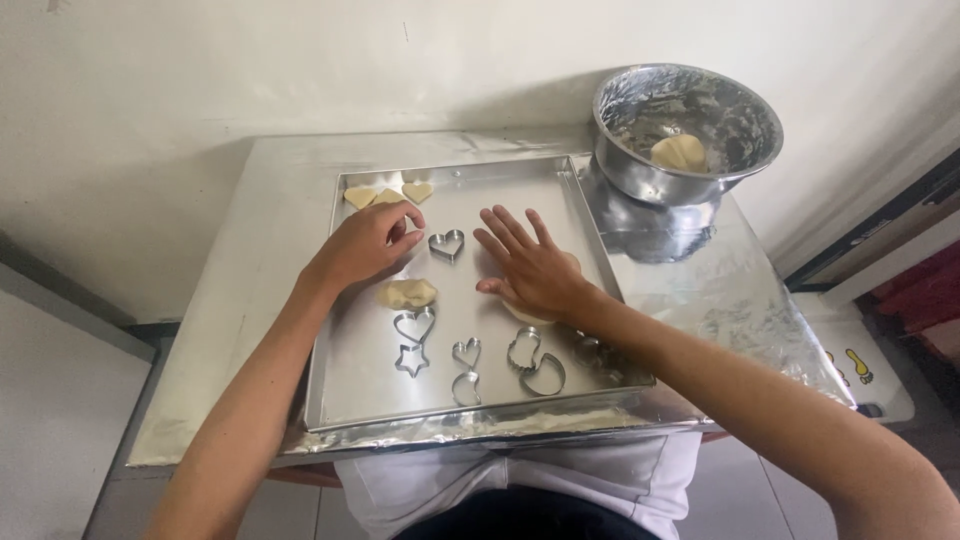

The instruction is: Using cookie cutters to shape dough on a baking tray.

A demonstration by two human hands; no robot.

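My right hand lies flat, fingers spread, pressing a pale lump of dough against the metal baking tray. My left hand hovers near the tray's far left, fingers curled, by a heart-shaped metal cutter. Three cut dough shapes sit in the far left corner. Another dough piece lies just below my left hand. Several metal cutters, hearts, a star and rounded shapes, lie along the near part of the tray.
A steel mixing bowl smeared with dough, holding a dough ball, stands at the far right on the foil-covered table. A white wall rises behind. The table's near edge is at my body.
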